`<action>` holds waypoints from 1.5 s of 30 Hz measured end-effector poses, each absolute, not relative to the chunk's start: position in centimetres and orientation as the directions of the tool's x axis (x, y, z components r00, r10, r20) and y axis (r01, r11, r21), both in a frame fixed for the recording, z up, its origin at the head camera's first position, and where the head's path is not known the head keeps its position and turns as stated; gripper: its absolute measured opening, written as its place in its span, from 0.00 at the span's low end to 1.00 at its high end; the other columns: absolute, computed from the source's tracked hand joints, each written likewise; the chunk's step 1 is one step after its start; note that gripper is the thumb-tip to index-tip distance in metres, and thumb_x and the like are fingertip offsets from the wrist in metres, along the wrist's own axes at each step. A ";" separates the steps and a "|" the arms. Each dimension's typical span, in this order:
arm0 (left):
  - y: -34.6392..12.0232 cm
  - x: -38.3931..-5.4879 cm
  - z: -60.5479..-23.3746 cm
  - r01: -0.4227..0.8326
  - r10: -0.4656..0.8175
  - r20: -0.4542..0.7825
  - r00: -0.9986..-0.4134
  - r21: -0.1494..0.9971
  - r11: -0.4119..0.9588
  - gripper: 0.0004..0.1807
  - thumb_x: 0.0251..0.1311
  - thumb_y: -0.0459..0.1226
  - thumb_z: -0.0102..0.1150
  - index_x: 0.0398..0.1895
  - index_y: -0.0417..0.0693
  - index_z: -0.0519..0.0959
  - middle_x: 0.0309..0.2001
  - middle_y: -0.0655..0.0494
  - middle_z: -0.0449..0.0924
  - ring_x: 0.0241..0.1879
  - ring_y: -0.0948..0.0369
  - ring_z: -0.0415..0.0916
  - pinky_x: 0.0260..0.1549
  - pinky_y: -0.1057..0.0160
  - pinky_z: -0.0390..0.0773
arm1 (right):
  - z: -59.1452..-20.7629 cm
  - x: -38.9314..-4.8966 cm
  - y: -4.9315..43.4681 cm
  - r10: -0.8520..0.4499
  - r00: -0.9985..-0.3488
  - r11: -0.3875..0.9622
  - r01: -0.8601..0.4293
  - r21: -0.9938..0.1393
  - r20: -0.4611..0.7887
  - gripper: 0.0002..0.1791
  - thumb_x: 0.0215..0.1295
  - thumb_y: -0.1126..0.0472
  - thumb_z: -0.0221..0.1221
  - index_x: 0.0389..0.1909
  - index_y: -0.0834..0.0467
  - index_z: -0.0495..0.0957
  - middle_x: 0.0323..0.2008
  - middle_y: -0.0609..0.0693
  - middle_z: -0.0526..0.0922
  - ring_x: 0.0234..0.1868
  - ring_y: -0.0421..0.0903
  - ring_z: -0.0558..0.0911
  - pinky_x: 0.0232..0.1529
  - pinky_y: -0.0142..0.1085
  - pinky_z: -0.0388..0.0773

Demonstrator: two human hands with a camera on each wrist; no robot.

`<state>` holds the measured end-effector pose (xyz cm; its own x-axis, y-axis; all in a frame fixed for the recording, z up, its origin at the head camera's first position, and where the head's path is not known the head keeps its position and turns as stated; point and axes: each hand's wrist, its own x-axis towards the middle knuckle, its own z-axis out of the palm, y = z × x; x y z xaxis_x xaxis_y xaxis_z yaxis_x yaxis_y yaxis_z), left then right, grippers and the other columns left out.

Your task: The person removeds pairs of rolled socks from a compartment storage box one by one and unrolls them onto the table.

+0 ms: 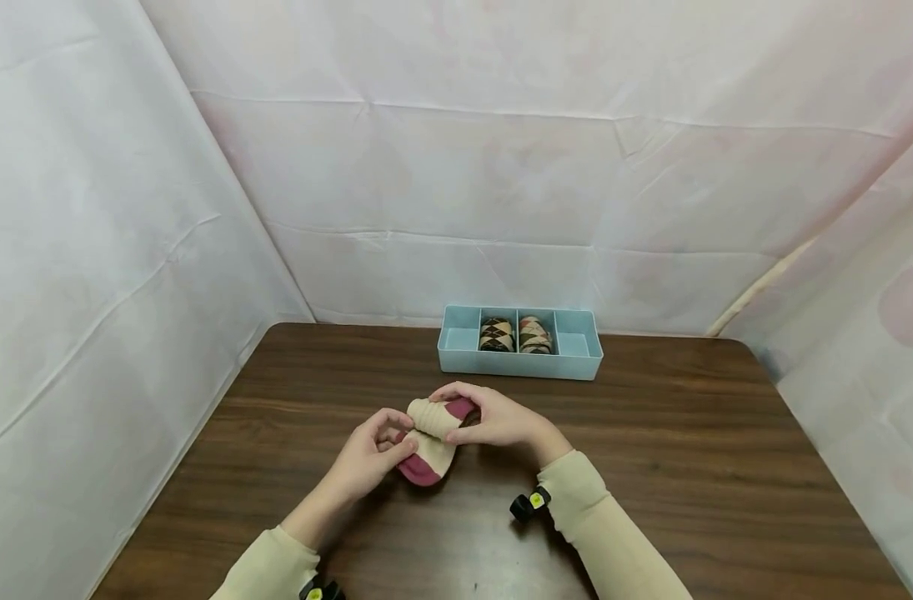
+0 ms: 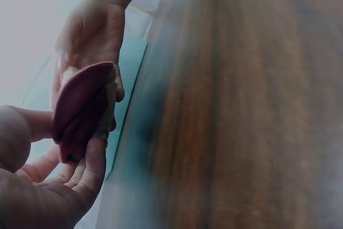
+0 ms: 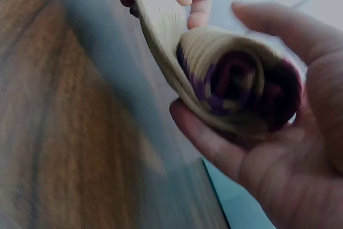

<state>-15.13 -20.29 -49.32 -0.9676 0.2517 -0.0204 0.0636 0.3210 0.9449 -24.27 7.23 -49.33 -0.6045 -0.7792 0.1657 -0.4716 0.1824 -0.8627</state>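
Note:
A cream and maroon sock (image 1: pixel 435 451), partly rolled up, is held between both hands above the table. My left hand (image 1: pixel 368 454) pinches its flat maroon end, with the thumb on one side and fingers on the other in the left wrist view. Around the rolled part (image 3: pixel 236 79) curl the fingers and thumb of my right hand (image 1: pixel 499 419). The roll's open side faces the right wrist camera, showing purple and maroon layers inside. A flat cream stretch runs from the roll toward the left hand.
A light blue divided box (image 1: pixel 519 365) stands at the back of the dark wooden table (image 1: pixel 696 467). Two rolled argyle socks, one dark (image 1: pixel 497 335) and one lighter brown (image 1: pixel 534 335), sit in its middle compartments. Pale curtains (image 1: pixel 464 183) hang behind and beside the table.

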 end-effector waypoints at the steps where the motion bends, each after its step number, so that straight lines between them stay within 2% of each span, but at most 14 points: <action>1: -20.4 -14.9 -49.5 0.070 0.260 -0.019 -0.966 0.942 0.328 0.17 0.73 0.34 0.71 0.59 0.39 0.78 0.41 0.46 0.86 0.33 0.61 0.79 0.32 0.67 0.77 | -49.4 -24.2 6.9 -0.774 -0.614 0.199 -0.467 -0.861 0.155 0.33 0.68 0.55 0.76 0.72 0.50 0.77 0.65 0.45 0.82 0.60 0.44 0.82 0.63 0.51 0.81; 5: -20.9 -14.3 -49.9 0.089 0.279 -0.018 -0.960 0.927 0.365 0.17 0.73 0.34 0.71 0.58 0.41 0.78 0.40 0.48 0.87 0.31 0.62 0.80 0.32 0.67 0.78 | -49.6 -23.6 6.0 -0.756 -0.646 0.257 -0.442 -0.860 0.105 0.35 0.62 0.53 0.81 0.69 0.48 0.78 0.62 0.43 0.83 0.60 0.44 0.81 0.65 0.54 0.79; 10: -21.1 -13.8 -50.1 0.087 0.293 -0.043 -0.955 0.904 0.419 0.16 0.73 0.35 0.71 0.58 0.42 0.77 0.39 0.51 0.86 0.29 0.62 0.81 0.29 0.66 0.78 | -49.7 -23.0 5.5 -0.743 -0.665 0.301 -0.435 -0.849 0.078 0.38 0.56 0.54 0.84 0.67 0.48 0.78 0.60 0.40 0.83 0.59 0.42 0.81 0.65 0.48 0.78; 15: -21.3 -13.7 -50.1 0.085 0.260 -0.047 -0.964 0.878 0.472 0.16 0.72 0.34 0.72 0.57 0.45 0.78 0.39 0.54 0.86 0.32 0.60 0.84 0.32 0.65 0.81 | -49.7 -23.0 5.3 -0.736 -0.675 0.302 -0.404 -0.863 0.058 0.37 0.59 0.54 0.83 0.68 0.49 0.78 0.61 0.39 0.83 0.63 0.42 0.80 0.68 0.49 0.76; 21: -21.7 -13.6 -50.4 0.081 0.203 -0.034 -0.979 0.845 0.529 0.16 0.69 0.34 0.74 0.57 0.51 0.82 0.41 0.56 0.83 0.32 0.61 0.78 0.31 0.66 0.76 | -49.9 -23.3 5.4 -0.732 -0.676 0.271 -0.404 -0.874 0.085 0.35 0.62 0.53 0.81 0.68 0.49 0.78 0.62 0.43 0.84 0.64 0.43 0.81 0.69 0.53 0.76; 28: -22.5 -12.8 -50.2 0.085 0.214 -0.040 -0.976 0.833 0.546 0.19 0.68 0.34 0.75 0.60 0.51 0.82 0.40 0.56 0.81 0.30 0.63 0.77 0.28 0.66 0.75 | -49.7 -23.6 5.2 -0.736 -0.672 0.310 -0.441 -0.842 0.081 0.33 0.67 0.51 0.76 0.70 0.48 0.75 0.59 0.46 0.86 0.58 0.43 0.84 0.62 0.43 0.80; 34: -23.0 -11.9 -50.0 0.116 0.261 -0.049 -0.964 0.806 0.580 0.22 0.67 0.34 0.75 0.62 0.50 0.81 0.39 0.56 0.80 0.26 0.65 0.75 0.24 0.67 0.74 | -49.2 -23.4 4.8 -0.734 -0.678 0.371 -0.440 -0.818 0.032 0.30 0.75 0.49 0.70 0.72 0.52 0.72 0.58 0.52 0.87 0.58 0.45 0.86 0.60 0.42 0.81; 41: -23.2 -11.9 -49.9 0.128 0.198 -0.011 -0.980 0.724 0.677 0.22 0.64 0.35 0.78 0.60 0.53 0.84 0.35 0.62 0.78 0.30 0.67 0.75 0.29 0.66 0.75 | -48.9 -23.9 3.8 -0.757 -0.640 0.359 -0.575 -0.735 0.132 0.22 0.78 0.58 0.67 0.68 0.55 0.76 0.62 0.50 0.84 0.64 0.44 0.81 0.64 0.42 0.79; 45: -23.4 -11.7 -50.0 0.136 0.198 -0.010 -0.980 0.693 0.708 0.23 0.63 0.35 0.79 0.60 0.53 0.84 0.36 0.63 0.78 0.33 0.66 0.76 0.31 0.65 0.76 | -48.5 -23.9 3.4 -0.775 -0.611 0.370 -0.649 -0.665 0.164 0.19 0.76 0.59 0.68 0.64 0.52 0.81 0.62 0.48 0.81 0.64 0.45 0.78 0.65 0.45 0.76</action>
